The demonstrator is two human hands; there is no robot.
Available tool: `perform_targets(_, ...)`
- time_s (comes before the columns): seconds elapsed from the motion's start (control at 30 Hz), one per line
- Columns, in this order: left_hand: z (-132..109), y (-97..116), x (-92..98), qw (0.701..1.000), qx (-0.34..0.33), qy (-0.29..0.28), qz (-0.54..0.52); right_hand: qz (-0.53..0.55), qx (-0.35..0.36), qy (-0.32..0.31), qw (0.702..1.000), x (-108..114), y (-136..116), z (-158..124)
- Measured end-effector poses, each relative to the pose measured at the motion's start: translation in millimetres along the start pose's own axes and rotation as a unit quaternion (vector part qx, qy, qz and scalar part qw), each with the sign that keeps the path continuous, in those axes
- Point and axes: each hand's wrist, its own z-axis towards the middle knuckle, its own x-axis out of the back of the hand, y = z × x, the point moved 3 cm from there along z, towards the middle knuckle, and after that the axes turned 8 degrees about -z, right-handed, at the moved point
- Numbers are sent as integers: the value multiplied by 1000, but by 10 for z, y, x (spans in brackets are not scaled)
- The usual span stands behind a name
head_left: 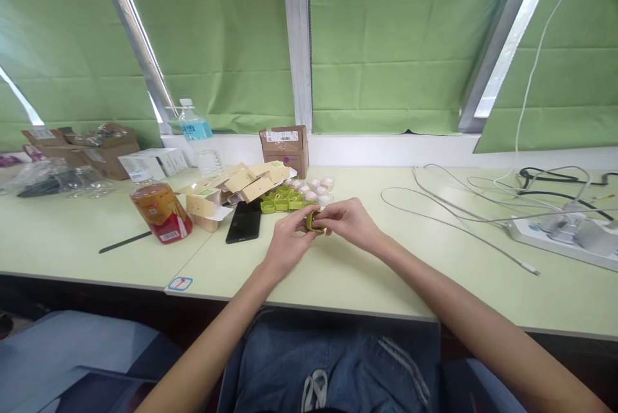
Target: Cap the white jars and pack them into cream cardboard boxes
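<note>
Between both hands, a little above the table, is a small olive-green case (pixel 313 221) with rounded corners. My left hand (pixel 291 233) is closed around its left side. My right hand (pixel 348 223) pinches it from the right, fingertips at its opening; what lies inside is hidden. Just behind the hands are several similar green cases (pixel 280 199) in a cluster. Beside them sit several whitish-pink rounded pieces (pixel 316 189), too small to make out. A black phone (pixel 244 221) lies flat to the left of my left hand.
Opened cream cartons (pixel 241 183) are heaped behind the phone. Left of them stand a red-orange drink bottle (pixel 161 212) and a large water bottle (pixel 199 136). A cardboard box (pixel 284 148) is at the back. White cables and a power strip (pixel 560 239) occupy the right.
</note>
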Motion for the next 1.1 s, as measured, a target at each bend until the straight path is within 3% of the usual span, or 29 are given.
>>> perform_targets(0.07, 6, -4, 1, 1000, 15, -2, -24, 11, 13, -12, 1000, 75, -11, 9)
perform_targets(0.2, 15, -3, 6, 997, 34, -5, -64, -23, 10, 40, 999, 189, 17, 34)
perform_targets(0.3, 12, 25, 5, 999, 8, -19, -36, 41, -48, -26, 998, 106, 105, 42)
perform_targets(0.4, 7, 63, 12, 999, -34, -25, 2, 118, -58, -74, 989, -7, 165, 38)
perform_targets(0.73, 0, 129, 18, 997, -64, -34, 29, 109, -52, 2, 993, -80, 199, 35)
perform_targets(1.1, 14, 113, 10, 998, -55, -34, 15, 105, -31, -34, 993, -53, 252, 43)
